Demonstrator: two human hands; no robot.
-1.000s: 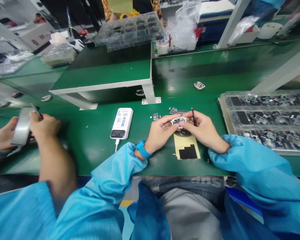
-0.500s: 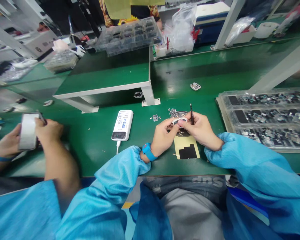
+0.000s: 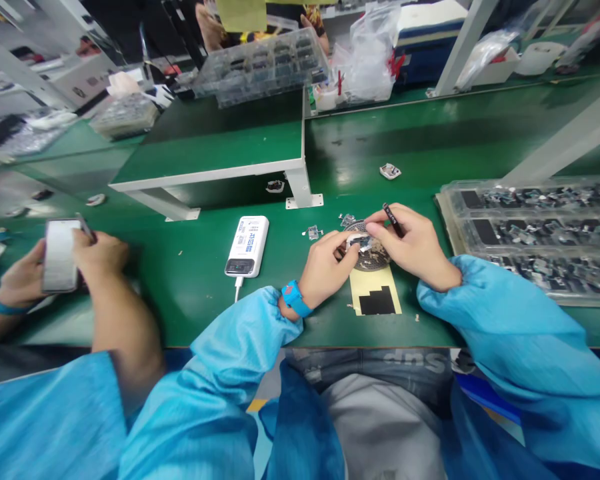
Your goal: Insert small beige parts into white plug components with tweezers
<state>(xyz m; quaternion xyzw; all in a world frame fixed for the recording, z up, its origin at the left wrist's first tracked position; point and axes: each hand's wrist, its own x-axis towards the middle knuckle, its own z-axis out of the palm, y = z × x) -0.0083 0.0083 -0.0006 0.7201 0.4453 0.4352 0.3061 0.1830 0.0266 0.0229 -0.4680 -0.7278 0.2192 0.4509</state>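
Observation:
My left hand, with a blue wrist strap, pinches a small white-rimmed part above a round patterned disc. My right hand is closed round a thin black tool, which slants up past the fingers; its thumb and fingertips are at the right edge of the white-rimmed part. Under the disc lies a yellow sheet with a black shape on it. Small metal pieces sit left of the disc.
A white power bank with a cable lies left of my hands. At right stands a clear tray of small parts. A green raised shelf is at the back left. At far left a co-worker's hands hold a phone.
My right hand has shifted slightly up and right, and its black tool has tilted from upright to slanting. More of the disc shows. A person's hands have appeared behind the back tray.

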